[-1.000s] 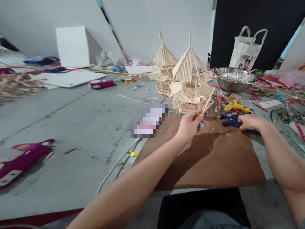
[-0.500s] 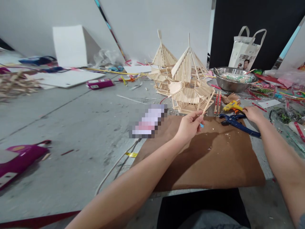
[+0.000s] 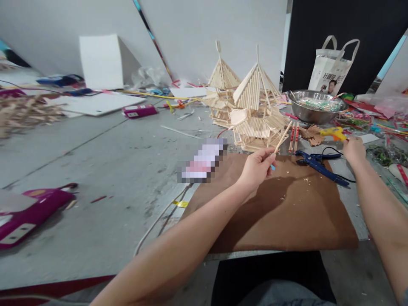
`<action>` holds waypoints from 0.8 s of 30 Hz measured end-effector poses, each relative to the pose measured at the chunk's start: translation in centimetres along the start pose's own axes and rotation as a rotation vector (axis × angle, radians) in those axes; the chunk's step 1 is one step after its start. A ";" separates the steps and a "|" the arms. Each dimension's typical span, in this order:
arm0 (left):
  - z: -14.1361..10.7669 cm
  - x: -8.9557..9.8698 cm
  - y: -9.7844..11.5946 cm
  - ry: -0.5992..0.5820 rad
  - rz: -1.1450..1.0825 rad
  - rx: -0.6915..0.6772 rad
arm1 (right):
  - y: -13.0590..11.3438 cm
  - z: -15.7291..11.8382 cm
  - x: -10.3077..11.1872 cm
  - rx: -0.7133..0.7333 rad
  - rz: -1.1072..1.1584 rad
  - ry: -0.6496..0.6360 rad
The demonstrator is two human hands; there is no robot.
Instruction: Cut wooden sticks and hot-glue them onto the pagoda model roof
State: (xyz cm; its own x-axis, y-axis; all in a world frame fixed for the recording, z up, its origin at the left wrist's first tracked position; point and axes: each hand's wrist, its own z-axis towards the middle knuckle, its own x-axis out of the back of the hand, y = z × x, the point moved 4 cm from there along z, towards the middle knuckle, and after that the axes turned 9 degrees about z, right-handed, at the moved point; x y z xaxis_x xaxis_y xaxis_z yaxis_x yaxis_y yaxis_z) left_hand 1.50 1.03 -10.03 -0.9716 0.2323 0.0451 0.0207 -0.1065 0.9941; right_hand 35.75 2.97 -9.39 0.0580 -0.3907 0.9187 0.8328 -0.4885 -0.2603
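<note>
Between the fingertips of my left hand (image 3: 259, 167) are thin wooden sticks (image 3: 283, 138), slanting up and right in front of a stick-built pavilion model (image 3: 255, 127). A second pointed-roof model (image 3: 222, 83) stands behind it to the left. My right hand (image 3: 354, 151) is closed around the rear of a yellow glue gun (image 3: 333, 132), whose nozzle points left. Blue-handled cutters (image 3: 321, 166) lie between my hands, partly on a brown sheet (image 3: 287, 221).
A metal bowl (image 3: 314, 111) with wrapped items sits behind the glue gun, beside a white bag (image 3: 331, 70). A blurred-out phone-like object (image 3: 205, 159) and a cable (image 3: 153, 229) lie left of my left hand. Purple power strips (image 3: 41, 208) rest farther left.
My right hand has moved right with the yellow glue gun, away from the cutters. My left hand still holds the sticks in nearly the same place. The view has shifted slightly.
</note>
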 end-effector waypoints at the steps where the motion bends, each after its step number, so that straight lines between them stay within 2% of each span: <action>1: 0.0 0.0 0.0 -0.003 0.001 0.001 | -0.1 -0.1 0.3 0.002 -0.006 -0.006; 3: 0.0 0.0 0.0 -0.003 0.009 0.001 | -0.8 -0.5 1.3 0.028 -0.027 -0.041; 5: 0.1 0.1 0.0 0.006 0.015 -0.001 | -2.4 -1.5 2.4 0.113 -0.043 -0.150; 8: 0.2 0.3 0.0 0.024 0.016 -0.009 | -5.5 -4.6 2.4 0.369 -0.161 -0.592; 9: 0.2 0.3 0.0 0.027 0.019 -0.013 | -6.2 -5.6 2.3 0.408 -0.239 -0.666; 10: 0.2 0.3 0.0 0.032 0.022 -0.017 | -6.9 -6.4 2.2 0.448 -0.307 -0.681; 14: 0.2 0.3 0.0 0.040 0.034 -0.026 | -7.7 -7.7 1.3 0.502 -0.416 -0.655; 16: 0.1 0.3 0.2 0.042 0.059 -0.036 | -7.4 -7.3 1.3 0.507 -0.381 -0.652; 18: 0.0 0.5 0.5 0.066 0.139 -0.079 | -6.8 -6.5 2.0 0.484 -0.318 -0.595; 20: -0.3 0.8 1.1 0.124 0.294 -0.186 | -6.2 -5.7 3.1 0.434 -0.284 -0.483; 24: -1.0 1.1 2.1 0.216 0.675 -0.488 | -5.7 -5.1 5.0 0.343 -0.257 -0.289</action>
State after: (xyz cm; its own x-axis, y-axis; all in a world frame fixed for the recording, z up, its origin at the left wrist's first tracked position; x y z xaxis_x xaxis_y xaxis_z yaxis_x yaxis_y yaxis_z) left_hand 0.18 0.06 -8.00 -0.8124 -0.2142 0.5424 0.5547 -0.5709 0.6053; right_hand 28.47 -0.19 -4.85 -0.0627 -0.0370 0.9973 0.9699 -0.2380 0.0521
